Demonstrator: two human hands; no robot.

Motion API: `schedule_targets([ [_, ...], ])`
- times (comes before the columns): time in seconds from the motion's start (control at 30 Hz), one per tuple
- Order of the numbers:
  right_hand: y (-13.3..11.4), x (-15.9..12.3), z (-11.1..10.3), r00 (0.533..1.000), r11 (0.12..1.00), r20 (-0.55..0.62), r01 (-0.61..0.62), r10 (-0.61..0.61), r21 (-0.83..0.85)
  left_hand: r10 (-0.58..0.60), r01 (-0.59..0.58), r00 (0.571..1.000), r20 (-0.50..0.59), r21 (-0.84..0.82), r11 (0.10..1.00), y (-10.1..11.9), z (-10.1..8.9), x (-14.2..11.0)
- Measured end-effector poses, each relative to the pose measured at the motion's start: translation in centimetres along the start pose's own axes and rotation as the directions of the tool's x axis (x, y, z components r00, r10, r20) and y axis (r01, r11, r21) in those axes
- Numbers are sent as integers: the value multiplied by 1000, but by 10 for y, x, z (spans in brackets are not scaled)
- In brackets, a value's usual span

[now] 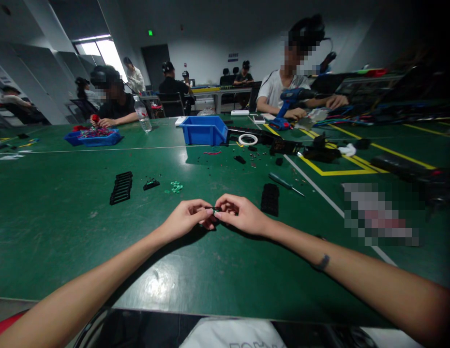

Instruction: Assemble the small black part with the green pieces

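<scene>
The tabletop [83, 246] is dark green, with yellow lines [350, 172] right of a plain blue bin [199, 135]. Also right of the bin are a blue-and-black drill [288, 99] and a white ring [248, 144]. Nearer than the bin: a teal-handled screwdriver [281, 181], bright green bits [176, 187], a black rack [120, 188] and a black-and-green part [217, 209].

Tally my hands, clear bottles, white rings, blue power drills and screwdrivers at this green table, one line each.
Your hands, left hand and right hand: 2
Clear bottle: 1
White ring: 1
Blue power drill: 1
Screwdriver: 1
Total: 6
</scene>
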State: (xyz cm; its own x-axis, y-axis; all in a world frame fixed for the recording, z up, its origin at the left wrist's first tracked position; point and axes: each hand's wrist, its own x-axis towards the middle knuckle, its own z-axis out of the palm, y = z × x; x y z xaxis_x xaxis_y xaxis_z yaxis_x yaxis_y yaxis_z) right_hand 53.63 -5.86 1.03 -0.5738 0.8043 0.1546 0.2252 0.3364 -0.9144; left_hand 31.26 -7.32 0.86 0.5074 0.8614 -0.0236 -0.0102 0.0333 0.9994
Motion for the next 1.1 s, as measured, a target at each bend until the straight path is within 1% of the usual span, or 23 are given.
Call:
schedule_targets([
  [0.27, -2, 0, 0, 997, 999, 73, -18, 14, 46, 3, -3, 1000, 3, 43, 999, 3, 2, -2],
  [0.53, -2, 1, -2, 992, 993, 127, -32, 17, 115, 4, -5, 1000, 18, 30, 1000, 2, 2, -1],
  [0.7, 0, 1, -2, 991, 992, 133, -31, 15, 122, -1, 0, 1000, 23, 27, 1000, 2, 1, -1],
  [0.87, 2, 2, -2, 992, 993, 122, -24, 9, 117, -5, 2, 999, 51, 62, 998, 4, 0, -2],
  [1.1, 1, 1, -3, 992, 993, 125, -27, 13, 112, -12, 8, 998, 59, 76, 997, 0, -4, 0],
])
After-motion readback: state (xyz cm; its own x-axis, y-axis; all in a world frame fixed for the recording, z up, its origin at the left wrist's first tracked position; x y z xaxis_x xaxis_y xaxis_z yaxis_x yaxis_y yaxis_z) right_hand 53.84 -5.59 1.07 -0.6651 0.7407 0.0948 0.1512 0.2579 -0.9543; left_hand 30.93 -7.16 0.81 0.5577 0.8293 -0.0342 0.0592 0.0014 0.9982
